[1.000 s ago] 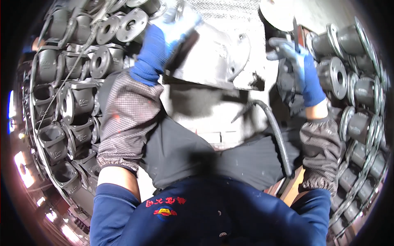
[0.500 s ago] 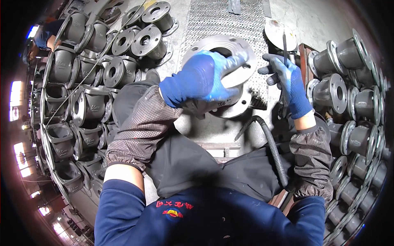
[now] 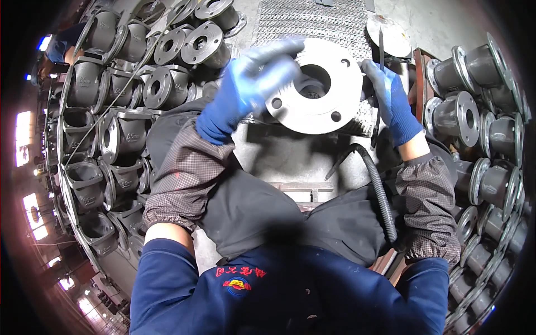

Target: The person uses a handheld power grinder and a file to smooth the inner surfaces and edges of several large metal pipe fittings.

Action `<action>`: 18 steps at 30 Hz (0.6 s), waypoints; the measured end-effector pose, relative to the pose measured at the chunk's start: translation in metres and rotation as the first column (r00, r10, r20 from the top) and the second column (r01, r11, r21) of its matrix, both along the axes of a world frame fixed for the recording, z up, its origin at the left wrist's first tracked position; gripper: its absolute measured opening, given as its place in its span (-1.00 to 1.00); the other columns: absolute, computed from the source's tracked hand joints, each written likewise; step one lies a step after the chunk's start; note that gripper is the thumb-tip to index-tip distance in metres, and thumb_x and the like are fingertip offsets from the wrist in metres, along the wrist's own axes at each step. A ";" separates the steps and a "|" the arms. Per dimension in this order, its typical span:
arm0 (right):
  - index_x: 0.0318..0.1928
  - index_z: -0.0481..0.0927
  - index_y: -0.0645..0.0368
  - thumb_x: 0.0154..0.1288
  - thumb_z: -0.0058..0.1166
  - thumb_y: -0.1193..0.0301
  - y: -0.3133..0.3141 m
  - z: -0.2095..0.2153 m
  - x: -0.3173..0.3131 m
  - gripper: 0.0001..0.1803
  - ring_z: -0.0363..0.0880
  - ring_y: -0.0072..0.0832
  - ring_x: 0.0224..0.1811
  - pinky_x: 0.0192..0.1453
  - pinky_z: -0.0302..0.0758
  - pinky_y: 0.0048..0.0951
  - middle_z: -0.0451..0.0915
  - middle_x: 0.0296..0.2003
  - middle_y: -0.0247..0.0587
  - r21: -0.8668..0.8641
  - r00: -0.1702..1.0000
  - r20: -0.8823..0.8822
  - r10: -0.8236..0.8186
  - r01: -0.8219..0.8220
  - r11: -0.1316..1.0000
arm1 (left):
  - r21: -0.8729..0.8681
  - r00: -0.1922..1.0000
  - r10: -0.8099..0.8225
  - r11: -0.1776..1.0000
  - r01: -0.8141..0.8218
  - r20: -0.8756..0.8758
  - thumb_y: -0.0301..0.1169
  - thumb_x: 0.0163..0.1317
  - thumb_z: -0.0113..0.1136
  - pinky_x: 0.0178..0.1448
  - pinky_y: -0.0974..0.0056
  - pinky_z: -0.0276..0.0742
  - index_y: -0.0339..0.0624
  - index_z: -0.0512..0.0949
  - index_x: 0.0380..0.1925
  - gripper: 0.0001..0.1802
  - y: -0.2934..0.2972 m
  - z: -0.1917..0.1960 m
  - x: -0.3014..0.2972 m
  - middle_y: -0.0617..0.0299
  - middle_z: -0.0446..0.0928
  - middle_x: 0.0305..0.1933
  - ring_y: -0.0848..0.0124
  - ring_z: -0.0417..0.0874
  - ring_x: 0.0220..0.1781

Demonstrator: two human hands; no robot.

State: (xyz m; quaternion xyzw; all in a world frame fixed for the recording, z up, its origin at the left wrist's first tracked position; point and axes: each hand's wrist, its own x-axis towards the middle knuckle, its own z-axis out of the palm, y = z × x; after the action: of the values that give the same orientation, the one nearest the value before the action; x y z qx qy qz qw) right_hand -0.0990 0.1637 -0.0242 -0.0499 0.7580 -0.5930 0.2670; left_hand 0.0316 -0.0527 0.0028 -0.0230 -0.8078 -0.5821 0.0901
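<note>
A round grey metal flange (image 3: 304, 114) with a centre hole and several bolt holes faces me, on top of a grey casting (image 3: 279, 156) in front of my body. My left hand (image 3: 248, 86), in a blue glove and motion-blurred, is over the flange's left edge with its fingers spread and nothing in it. My right hand (image 3: 391, 103), also blue-gloved, is at the flange's right edge, closed around a thin dark tool (image 3: 381, 47) that sticks up from the fist. Whether either hand presses on the flange is unclear.
A black corrugated hose (image 3: 382, 195) curves down across my right side. Rows of dark flanged pipe castings are stacked on the left (image 3: 117, 134) and right (image 3: 463, 117). A metal grating (image 3: 312, 22) lies beyond the flange. Another person's blue sleeve (image 3: 58, 47) shows far left.
My left hand has come off the flange's face to its left edge, uncovering the centre hole. My right hand has stayed at the right edge. The view has tilted slightly.
</note>
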 end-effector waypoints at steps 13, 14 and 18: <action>-0.39 0.51 0.23 0.45 -0.30 0.16 -0.030 0.000 0.005 -0.55 0.18 -0.74 -0.71 -0.62 0.11 -0.64 0.32 -0.70 -0.46 -0.038 0.971 -0.187 0.147 -0.157 0.987 | 0.672 0.938 0.125 0.668 -0.320 0.323 -0.07 0.42 -0.22 0.26 0.26 0.43 -0.33 0.29 0.19 -0.43 -0.022 -0.067 0.003 0.01 0.44 0.13 0.31 0.51 0.14; -0.39 0.51 0.23 0.45 -0.30 0.16 -0.032 0.004 0.010 -0.55 0.18 -0.74 -0.71 -0.62 0.11 -0.64 0.32 -0.70 -0.46 -0.039 0.971 -0.179 0.157 -0.166 0.985 | 0.712 0.928 0.151 0.603 -0.360 0.341 -0.04 0.41 -0.21 0.21 0.24 0.48 -0.33 0.31 0.17 -0.42 -0.024 -0.074 0.005 0.00 0.46 0.11 0.31 0.54 0.10; -0.19 0.59 0.28 0.36 -0.03 0.19 -0.049 0.019 0.041 -0.64 0.42 -0.75 -0.52 -0.46 0.31 -0.73 0.49 -0.53 -0.49 -0.283 0.972 -0.171 0.163 -0.207 0.936 | 0.773 0.904 0.153 0.475 -0.422 0.400 -0.03 0.42 -0.24 0.17 0.25 0.53 -0.31 0.33 0.15 -0.43 -0.037 -0.077 0.019 0.00 0.49 0.07 0.32 0.59 0.03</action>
State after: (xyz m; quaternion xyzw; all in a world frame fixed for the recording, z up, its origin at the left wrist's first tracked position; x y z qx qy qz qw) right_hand -0.0578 0.1151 -0.0055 -0.2038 0.6689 -0.6677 0.2553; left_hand 0.0509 -0.0894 -0.0744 0.2419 -0.4193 -0.8719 0.0738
